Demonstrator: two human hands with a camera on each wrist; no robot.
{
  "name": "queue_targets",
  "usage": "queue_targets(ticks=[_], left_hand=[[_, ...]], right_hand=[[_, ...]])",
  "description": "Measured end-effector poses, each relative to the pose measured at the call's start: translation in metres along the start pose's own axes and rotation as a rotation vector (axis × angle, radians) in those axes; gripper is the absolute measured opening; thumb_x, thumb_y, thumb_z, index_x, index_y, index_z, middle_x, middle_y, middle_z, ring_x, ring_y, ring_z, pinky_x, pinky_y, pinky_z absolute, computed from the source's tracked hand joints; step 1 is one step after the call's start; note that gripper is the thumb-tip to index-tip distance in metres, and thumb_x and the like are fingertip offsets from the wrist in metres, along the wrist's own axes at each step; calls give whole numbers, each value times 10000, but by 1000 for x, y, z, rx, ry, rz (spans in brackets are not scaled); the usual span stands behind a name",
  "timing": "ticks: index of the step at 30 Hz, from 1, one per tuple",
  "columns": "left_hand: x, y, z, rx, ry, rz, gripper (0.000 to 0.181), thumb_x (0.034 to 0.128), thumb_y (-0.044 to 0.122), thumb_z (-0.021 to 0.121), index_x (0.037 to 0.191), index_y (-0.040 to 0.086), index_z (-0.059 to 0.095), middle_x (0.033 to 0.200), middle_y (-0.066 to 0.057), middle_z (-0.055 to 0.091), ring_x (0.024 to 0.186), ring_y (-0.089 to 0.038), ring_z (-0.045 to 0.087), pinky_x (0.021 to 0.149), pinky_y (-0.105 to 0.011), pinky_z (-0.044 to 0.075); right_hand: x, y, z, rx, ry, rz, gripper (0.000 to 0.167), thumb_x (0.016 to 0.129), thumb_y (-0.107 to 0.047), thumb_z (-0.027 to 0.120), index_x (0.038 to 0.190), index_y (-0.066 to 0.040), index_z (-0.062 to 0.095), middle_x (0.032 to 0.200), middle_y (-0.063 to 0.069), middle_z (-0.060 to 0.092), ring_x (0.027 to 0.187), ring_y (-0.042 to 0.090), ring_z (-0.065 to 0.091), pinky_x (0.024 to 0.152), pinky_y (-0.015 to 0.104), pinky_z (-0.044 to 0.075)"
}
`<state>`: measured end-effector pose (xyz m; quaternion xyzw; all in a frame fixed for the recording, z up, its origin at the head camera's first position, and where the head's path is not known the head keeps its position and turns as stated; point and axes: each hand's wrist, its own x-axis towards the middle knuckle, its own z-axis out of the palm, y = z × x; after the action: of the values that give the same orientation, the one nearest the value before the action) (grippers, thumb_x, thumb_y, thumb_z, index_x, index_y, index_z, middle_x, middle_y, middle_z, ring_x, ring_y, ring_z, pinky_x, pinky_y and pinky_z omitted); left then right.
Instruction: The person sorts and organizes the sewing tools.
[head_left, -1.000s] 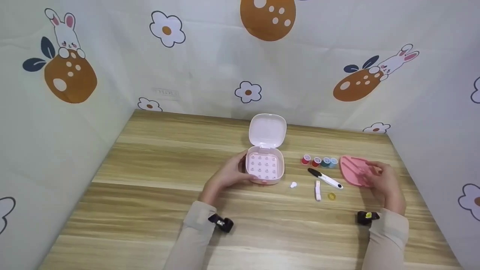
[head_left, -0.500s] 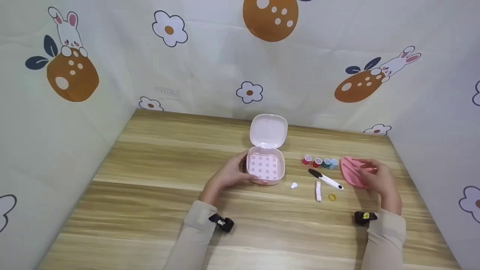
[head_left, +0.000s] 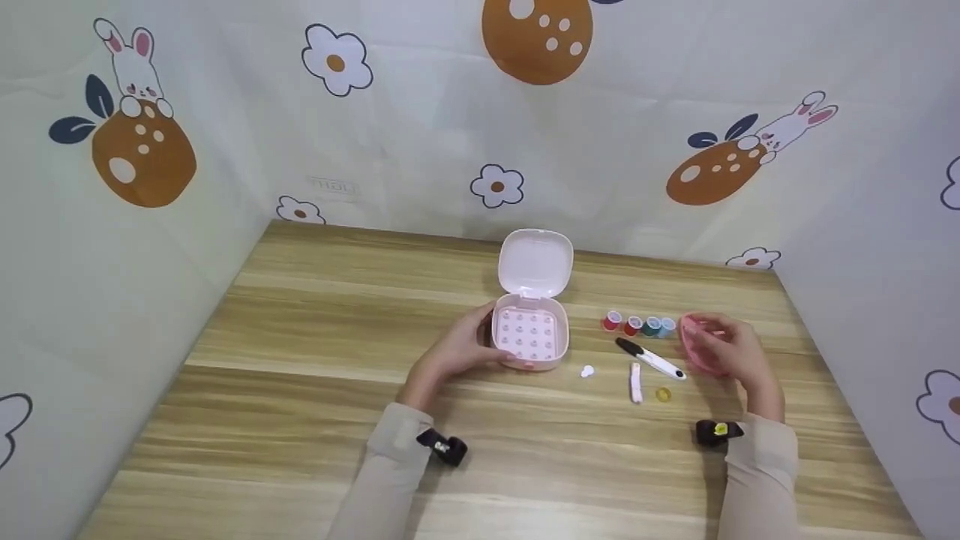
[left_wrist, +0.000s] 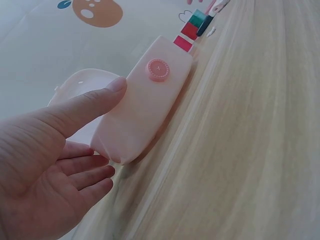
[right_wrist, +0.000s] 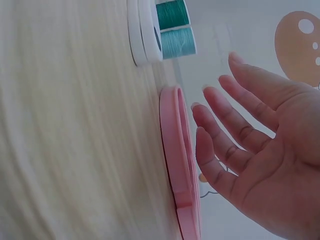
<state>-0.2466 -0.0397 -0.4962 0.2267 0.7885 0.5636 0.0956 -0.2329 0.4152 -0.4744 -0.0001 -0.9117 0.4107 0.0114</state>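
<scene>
The pale pink box [head_left: 529, 363] stands with its lid [head_left: 535, 262] up and a dotted inner tray [head_left: 527, 334] inside. My left hand [head_left: 459, 346] grips its front left corner; in the left wrist view that hand [left_wrist: 55, 165] has the thumb on the box's front [left_wrist: 142, 107] and fingers at its side. At the right, my right hand [head_left: 739, 356] hangs over a pink leaf-like tray [head_left: 696, 352]. The right wrist view shows this hand [right_wrist: 280, 145] with loosely bent fingers holding nothing, a gap between it and the pink tray [right_wrist: 175, 145].
Several thread spools [head_left: 633, 325] stand between box and tray. In front lie a black-and-white cutter-like tool [head_left: 651, 358], a small white piece [head_left: 587, 370], a pale pink strip [head_left: 636, 382] and a yellow round item [head_left: 664, 394]. Patterned cloth [head_left: 420, 135] encloses the wooden table [head_left: 300, 420].
My right hand has moved left across the pink tray, covering more of it in the head view. My left hand keeps its place on the box.
</scene>
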Motion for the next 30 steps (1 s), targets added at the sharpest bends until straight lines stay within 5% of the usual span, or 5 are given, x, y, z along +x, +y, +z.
queue_targets(ticks=[12,30], left_hand=[[-1,1,0,12,3,-16,961,791,51,902,1606,-3,396,1572,-257,501,1494,-381,443,1297,-481,302],[1,0,0,14,5,-35,973,789,42,893,1615,5,380,1585,-261,483,1497,-379,441,1299,-468,301]], right_hand=[[5,-8,12,55,-28,-26,424,996,-49,695,1343,171,592,1155,295,708,850,-40,620,774,106,539],[13,-9,10,-46,-75,1,360,1012,-133,705,1295,86,673,1076,202,737,785,60,641,610,175,508]])
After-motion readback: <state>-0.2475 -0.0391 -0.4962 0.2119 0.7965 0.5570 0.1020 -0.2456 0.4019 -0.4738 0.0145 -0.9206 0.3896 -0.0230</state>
